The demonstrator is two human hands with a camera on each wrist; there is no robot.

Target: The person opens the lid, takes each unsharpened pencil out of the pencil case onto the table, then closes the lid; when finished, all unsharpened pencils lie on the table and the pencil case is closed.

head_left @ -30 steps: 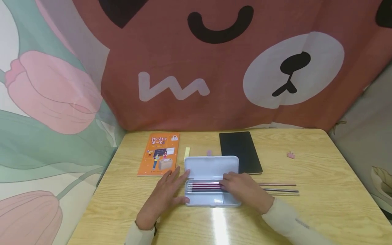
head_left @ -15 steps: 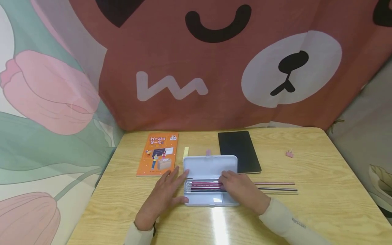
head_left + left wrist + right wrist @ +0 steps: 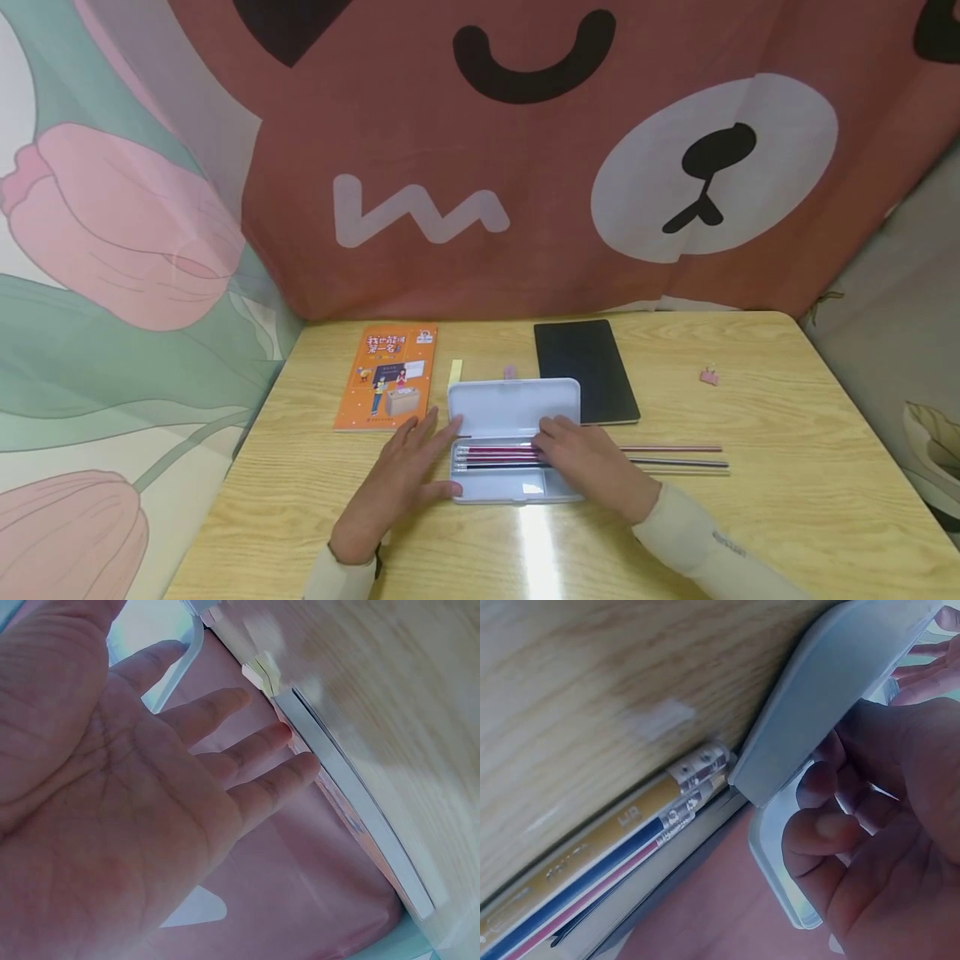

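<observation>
A pale pencil case point(image 3: 495, 490) lies open on the table, its lid point(image 3: 513, 407) tipped back. Several pencils point(image 3: 491, 458) with white-ended erasers lie lengthwise inside. My left hand point(image 3: 401, 475) has its fingers spread, with the thumb and forefinger touching the case's left end; in the left wrist view its palm point(image 3: 135, 795) faces the camera. Over the right part of the case, my right hand point(image 3: 588, 467) curls its fingers and holds a pencil among the others. In the right wrist view, curled fingers point(image 3: 825, 832) reach into the case, and the pencil at the fingertips is hidden.
Gold, blue and pink pencils point(image 3: 592, 840) lie on the table right of the case. An orange book point(image 3: 390, 383) lies at the back left. Behind the case are a yellow strip point(image 3: 456, 371), a small purple item point(image 3: 510, 372) and a black notebook point(image 3: 588, 367). A pink binder clip point(image 3: 709, 377) lies far right.
A reddish pencil in the case slanted across the others half a second ago; now it lies level alongside them. My right hand has shifted slightly left, and my left hand has stayed put.
</observation>
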